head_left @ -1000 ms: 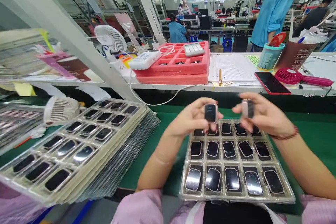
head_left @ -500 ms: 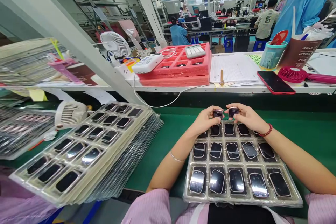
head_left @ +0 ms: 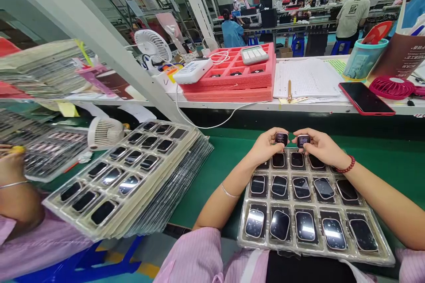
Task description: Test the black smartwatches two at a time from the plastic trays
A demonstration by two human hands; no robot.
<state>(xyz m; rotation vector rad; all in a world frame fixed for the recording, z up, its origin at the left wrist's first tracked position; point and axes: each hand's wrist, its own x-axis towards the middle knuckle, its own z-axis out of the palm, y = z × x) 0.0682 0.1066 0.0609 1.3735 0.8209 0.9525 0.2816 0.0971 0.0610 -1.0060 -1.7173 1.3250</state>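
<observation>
My left hand [head_left: 264, 147] pinches a strapless smartwatch case [head_left: 281, 138] between thumb and fingers, its dark screen facing me. A second smartwatch case [head_left: 303, 141], with faint light marks on its screen, is gripped by my right hand [head_left: 322, 147]. The two cases are side by side, a small gap apart, above the far edge of a clear plastic tray [head_left: 300, 204]. Rows of similar watch cases with black screens, such as one at the front [head_left: 305, 225], lie in the tray's compartments. My wrists and hands hide part of its back row.
To the left stands a tall stack of filled trays [head_left: 166, 185], beside a small white fan [head_left: 105, 133]. A co-worker's arm [head_left: 15, 185] is at far left. The shelf ahead bears a red foam box [head_left: 229, 93], papers [head_left: 305, 77] and a phone [head_left: 367, 98].
The view has shifted a little to the left, bringing a co-worker's arm into sight. Both hands still hold the watch cases, whose screens now face me more squarely.
</observation>
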